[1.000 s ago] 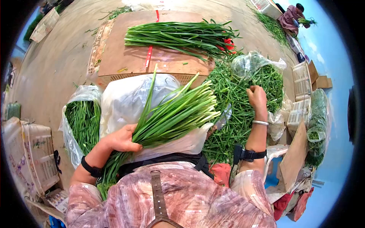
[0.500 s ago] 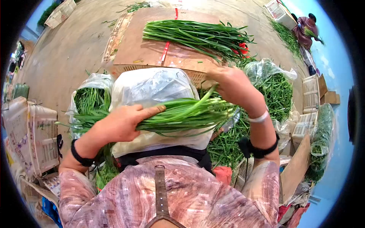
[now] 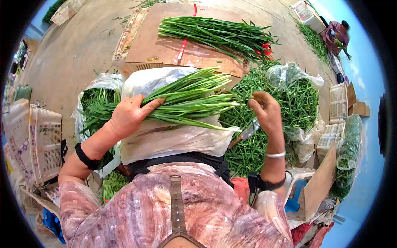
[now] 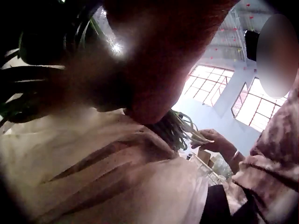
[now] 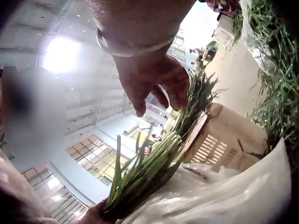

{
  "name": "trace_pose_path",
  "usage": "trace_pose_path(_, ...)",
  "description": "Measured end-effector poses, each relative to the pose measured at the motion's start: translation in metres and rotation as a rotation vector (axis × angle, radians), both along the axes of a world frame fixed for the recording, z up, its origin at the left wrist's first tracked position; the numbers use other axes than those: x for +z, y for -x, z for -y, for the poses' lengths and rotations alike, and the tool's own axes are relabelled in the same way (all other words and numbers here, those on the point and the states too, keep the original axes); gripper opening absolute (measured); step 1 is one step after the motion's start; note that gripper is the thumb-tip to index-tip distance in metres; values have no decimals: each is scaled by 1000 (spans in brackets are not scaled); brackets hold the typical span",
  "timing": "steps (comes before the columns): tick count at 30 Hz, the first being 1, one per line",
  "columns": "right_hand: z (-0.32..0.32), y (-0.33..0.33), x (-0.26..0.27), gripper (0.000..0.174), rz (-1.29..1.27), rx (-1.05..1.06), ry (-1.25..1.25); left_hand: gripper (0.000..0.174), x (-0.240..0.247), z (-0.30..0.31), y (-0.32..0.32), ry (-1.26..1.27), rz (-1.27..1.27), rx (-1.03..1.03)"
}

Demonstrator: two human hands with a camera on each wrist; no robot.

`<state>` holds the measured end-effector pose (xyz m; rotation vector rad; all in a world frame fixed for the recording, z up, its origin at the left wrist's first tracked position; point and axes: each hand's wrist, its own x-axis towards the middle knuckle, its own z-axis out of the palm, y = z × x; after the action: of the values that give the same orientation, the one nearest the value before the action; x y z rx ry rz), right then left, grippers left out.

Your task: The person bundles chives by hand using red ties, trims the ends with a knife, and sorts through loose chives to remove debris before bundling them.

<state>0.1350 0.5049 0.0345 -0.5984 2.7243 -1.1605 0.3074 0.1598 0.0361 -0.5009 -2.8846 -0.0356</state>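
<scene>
My left hand (image 3: 134, 111) grips a bunch of garlic chives (image 3: 186, 99), thumb across the top, over a white plastic sheet (image 3: 178, 144) on the lap. Pale stalk ends fan out to the right and dark leaves trail left. Off those ends is my right hand (image 3: 266, 113), fingers loosely bent. The right wrist view shows that hand's fingers (image 5: 175, 93) apart, with nothing between them, above the bunch (image 5: 145, 177). In the dark left wrist view the left hand (image 4: 154, 70) fills the top, with the stalk ends beyond it.
Ahead, another chive bunch (image 3: 215, 35) lies on a brown board (image 3: 144, 51) over a crate. A heap of loose green leaves (image 3: 248, 153) and a stuffed plastic bag (image 3: 295, 99) are at right, another bag (image 3: 99, 95) at left. Crates (image 3: 45, 140) flank both sides; a person (image 3: 333, 35) works far right.
My right hand came over the bunch's stalk ends, then drew back right and lower. The bunch, first slanted, was laid flatter and now spreads at its pale ends; the left hand kept hold of it.
</scene>
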Motion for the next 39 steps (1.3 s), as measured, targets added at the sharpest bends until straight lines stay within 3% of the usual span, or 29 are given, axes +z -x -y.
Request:
trace_pose_path(1,12,3,-6,35,-83,21,20,62,-1,0,1,-6,-10,-1)
trace_pose_path(4,42,3,-31,36,78,75,66,62,-3,1,1,30,-11,6)
trace_pose_path(7,46,-5,-36,23,26,108,92,61,-1,2,-1,0,24,15)
trace_pose_path(8,45,-6,-38,23,30,111,90,68,-4,6,-1,-18,34,0)
trace_pose_path(10,42,-8,-45,11,-114,50,214,73,-7,4,-1,-58,60,30)
trace_pose_path(12,41,-7,-49,10,-110,8,178,86,-11,6,0,-138,63,36)
trace_pose_path(18,13,10,-64,13,-59,-152,254,80,-17,7,0,-210,6,70)
trace_pose_path(21,-33,28,-54,26,42,-184,-693,70,-20,9,-2,-132,-29,53)
trace_pose_path(23,-39,24,-42,36,-111,-151,-782,66,-19,8,-3,-106,-35,43)
trace_pose_path(26,5,20,-10,40,-376,86,-329,60,-16,6,-3,-64,-56,-7)
trace_pose_path(29,60,6,4,44,-503,338,-106,61,-14,9,-4,-18,-57,-49)
trace_pose_path(31,67,0,-13,45,-524,437,-180,63,-13,10,-5,5,-29,-46)
trace_pose_path(33,53,-13,-9,44,-464,543,-285,62,-10,13,-5,15,-180,-97)
trace_pose_path(36,33,-41,0,41,-411,517,-192,62,-26,17,-8,-162,-244,18)
trace_pose_path(39,26,-39,0,46,-336,534,-215,62,-21,14,-6,-122,-129,38)
